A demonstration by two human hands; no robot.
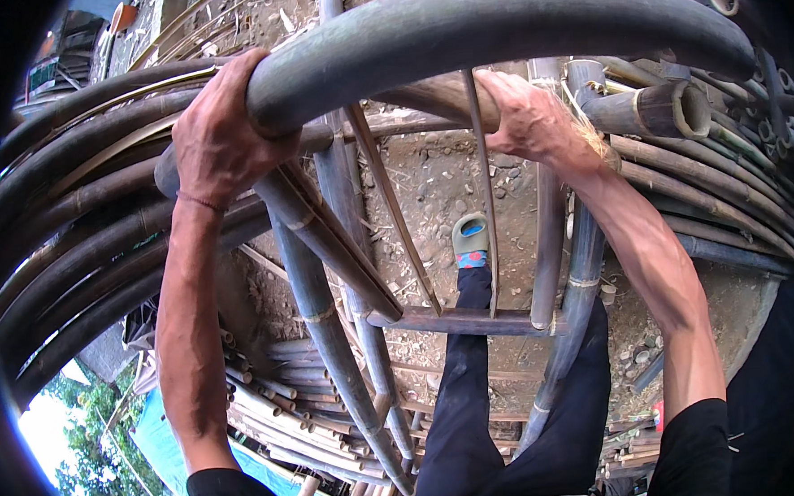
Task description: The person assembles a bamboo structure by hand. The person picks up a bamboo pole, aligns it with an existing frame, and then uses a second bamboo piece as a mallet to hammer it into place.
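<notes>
A thick dark bamboo pole [502, 22] runs across the top of a bamboo frame [314, 293] standing before me. My left hand [220, 131] is closed around the pole's left end. Behind the pole, my right hand [527, 115] is closed against a short, round brown wooden piece [443, 99]; the pole partly hides its fingertips. Below, two thin bamboo slats [487, 207] and a split bamboo upright [325, 238] slope down to a lower crossbar [464, 322].
Stacked dark bamboo poles [81, 206] fill the left side, and more poles [712, 173] lie at the right. Cut bamboo lengths [298, 424] are piled lower left beside a blue tarp [170, 448]. My shod foot [470, 235] rests on stony ground behind the crossbar.
</notes>
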